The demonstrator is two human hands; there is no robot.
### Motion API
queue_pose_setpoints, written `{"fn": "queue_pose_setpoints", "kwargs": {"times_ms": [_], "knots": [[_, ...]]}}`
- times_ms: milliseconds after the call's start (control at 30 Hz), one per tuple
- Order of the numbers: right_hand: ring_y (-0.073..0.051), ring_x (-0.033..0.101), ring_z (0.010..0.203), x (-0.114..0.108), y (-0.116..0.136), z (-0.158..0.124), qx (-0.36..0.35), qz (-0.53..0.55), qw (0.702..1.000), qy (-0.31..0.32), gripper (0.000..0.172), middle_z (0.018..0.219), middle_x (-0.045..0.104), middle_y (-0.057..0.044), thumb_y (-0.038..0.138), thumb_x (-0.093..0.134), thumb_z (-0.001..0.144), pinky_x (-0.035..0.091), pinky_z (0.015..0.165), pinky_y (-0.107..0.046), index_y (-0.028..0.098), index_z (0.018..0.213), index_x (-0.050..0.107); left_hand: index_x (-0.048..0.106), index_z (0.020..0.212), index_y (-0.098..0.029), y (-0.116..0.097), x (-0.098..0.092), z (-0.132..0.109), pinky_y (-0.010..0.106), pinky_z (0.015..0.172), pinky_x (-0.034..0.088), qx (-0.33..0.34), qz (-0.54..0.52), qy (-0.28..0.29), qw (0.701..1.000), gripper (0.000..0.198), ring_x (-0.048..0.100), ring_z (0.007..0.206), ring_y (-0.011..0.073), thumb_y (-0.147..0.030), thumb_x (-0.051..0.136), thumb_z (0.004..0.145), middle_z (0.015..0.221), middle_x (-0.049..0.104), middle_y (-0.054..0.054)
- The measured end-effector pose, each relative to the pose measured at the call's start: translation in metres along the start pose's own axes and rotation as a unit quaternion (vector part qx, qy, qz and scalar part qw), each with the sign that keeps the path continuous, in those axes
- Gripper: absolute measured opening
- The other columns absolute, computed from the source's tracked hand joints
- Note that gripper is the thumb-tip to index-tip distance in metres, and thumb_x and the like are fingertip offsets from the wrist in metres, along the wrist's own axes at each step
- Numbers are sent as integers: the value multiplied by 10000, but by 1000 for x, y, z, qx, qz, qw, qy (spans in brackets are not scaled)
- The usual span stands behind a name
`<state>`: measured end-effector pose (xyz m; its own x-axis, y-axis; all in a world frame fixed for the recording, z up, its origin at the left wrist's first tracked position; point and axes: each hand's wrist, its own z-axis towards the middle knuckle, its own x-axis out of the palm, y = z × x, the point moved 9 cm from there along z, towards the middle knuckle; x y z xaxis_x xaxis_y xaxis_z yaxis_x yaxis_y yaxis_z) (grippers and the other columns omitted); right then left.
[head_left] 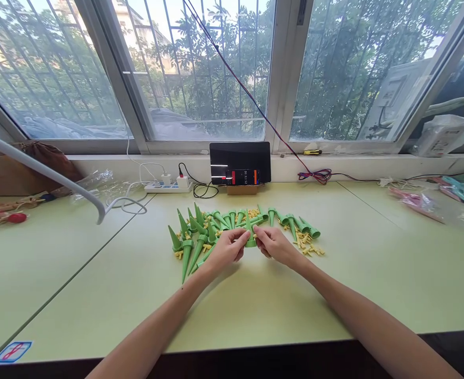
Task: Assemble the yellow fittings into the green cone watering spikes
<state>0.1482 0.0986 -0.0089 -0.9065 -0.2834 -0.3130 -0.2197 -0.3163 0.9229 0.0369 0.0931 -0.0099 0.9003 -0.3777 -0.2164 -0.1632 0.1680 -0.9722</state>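
My left hand (229,248) is closed around the base of a green plastic watering spike (249,225), whose tip points up. At its right side my right hand (275,245) pinches a small yellow T-shaped plastic piece (255,236) against or close to the base. Whether the piece sits in the spike is too small to tell. On the left lies a heap of green spikes (198,247) with yellow pieces among them. More green spikes (291,223) are to the right, beside loose yellow pieces (306,245). Other yellow pieces (254,213) lie behind my hands.
Behind the spikes, a phone (243,177) leans on a dark screen (238,152). A power strip (168,186) with cables stands left of it. A white curved arm (58,171) reaches in from the left. Plastic bags (417,202) lie far right on the table (393,273).
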Motion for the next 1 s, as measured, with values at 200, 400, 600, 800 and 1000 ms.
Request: {"fn": "queue_pose_setpoints", "kwargs": {"times_ms": [200,400,600,800,1000], "knots": [[-115,382,508,-12,19,-4,-68,-85,992,-57,319,568,419,52,451,540,943,301,493,-252,206,750,478,466,715,-179,1,0,0,209,452,241,2,-2,-1,1000,418,333,430,57,-535,537,922,538,383,-66],[-115,365,547,-8,30,-9,-121,-121,984,-59,207,624,423,52,349,571,930,294,512,-254,203,816,478,423,696,-186,0,1,-1,212,459,246,5,9,4,1000,417,327,434,60,-510,498,948,527,388,-64],[-119,396,566,-3,38,-13,-158,-167,972,-57,193,643,447,35,265,555,925,317,543,-256,205,771,455,437,764,-195,5,5,0,217,462,252,-1,14,25,1000,371,334,444,74,-504,449,969,522,406,-66],[-122,371,580,3,39,-15,-172,-195,965,-45,237,669,431,27,224,532,925,289,545,-256,211,736,390,444,764,-193,10,6,0,216,463,262,8,29,43,999,388,327,443,79,-519,429,975,502,422,-66],[-134,372,617,6,45,-16,-197,-216,956,-31,267,675,412,26,189,513,926,279,565,-256,218,730,335,452,744,-189,9,5,0,220,470,274,11,34,45,998,416,342,443,81,-543,438,961,502,437,-59]]}}
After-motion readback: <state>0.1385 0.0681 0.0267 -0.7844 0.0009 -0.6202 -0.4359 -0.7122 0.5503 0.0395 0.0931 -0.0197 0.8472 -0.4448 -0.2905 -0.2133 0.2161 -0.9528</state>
